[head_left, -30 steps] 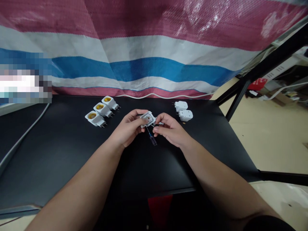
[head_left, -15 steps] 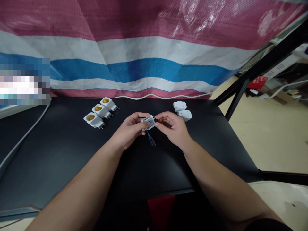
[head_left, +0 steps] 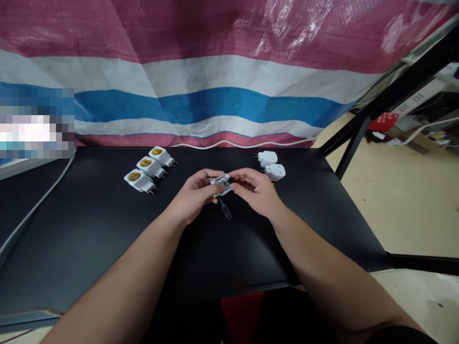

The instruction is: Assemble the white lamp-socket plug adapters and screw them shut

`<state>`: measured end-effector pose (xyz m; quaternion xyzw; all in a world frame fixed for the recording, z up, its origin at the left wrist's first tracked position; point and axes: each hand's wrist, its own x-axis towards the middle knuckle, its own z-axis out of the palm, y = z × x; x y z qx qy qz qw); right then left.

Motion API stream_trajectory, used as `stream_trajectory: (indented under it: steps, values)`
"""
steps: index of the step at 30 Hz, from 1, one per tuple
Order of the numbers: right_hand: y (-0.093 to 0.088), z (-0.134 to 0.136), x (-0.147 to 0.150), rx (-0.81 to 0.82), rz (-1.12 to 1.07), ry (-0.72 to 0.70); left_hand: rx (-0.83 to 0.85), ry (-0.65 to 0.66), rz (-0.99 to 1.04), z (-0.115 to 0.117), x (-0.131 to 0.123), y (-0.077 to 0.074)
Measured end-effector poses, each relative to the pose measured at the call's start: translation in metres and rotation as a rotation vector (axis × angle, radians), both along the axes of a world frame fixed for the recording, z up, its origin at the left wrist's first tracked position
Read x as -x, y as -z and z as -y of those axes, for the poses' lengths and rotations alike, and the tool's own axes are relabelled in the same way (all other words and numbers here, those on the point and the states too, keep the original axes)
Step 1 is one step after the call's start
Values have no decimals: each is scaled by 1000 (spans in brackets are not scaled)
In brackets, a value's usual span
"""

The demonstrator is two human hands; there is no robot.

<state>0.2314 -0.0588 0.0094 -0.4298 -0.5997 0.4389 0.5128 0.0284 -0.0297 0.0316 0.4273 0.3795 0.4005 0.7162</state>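
Note:
My left hand (head_left: 197, 193) is closed around a white plastic plug housing (head_left: 224, 189), its open inner side facing up and the thumb lying on it. At the right end of the housing my right hand (head_left: 255, 189) is closed, thumb and fingertips pinching a small dark part (head_left: 231, 180). That part touches or sits just inside the housing; I cannot tell which. Under the hands a screwdriver (head_left: 225, 209) with a clear handle lies on the black table, its blade partly hidden below the housing.
On the left stand three white plug-in lamp sockets (head_left: 146, 166) with brass-coloured openings. Two more white plug units (head_left: 274, 171) lie beyond my right hand. A white cable (head_left: 229, 144) runs along the back edge, before a striped sheet (head_left: 201, 105). A black frame (head_left: 347, 138) rises at right.
The dark part has moved slightly left, farther over the housing, along with my right fingertips. The housing is tilted a little differently. Screwdriver and sockets lie as before.

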Motion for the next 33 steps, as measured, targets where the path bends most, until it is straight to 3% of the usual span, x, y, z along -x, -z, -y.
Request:
stream_trajectory:
  steps: [13,25,33]
  values:
    - [-1,-6,-4,177,-96,-31,3,-19,-42,-1,0,0]
    - [2,-5,5,241,-216,112,-13,-27,-5,2,-2,-1]
    - [1,-4,5,236,-249,114,-61,-46,-14,2,-3,2]
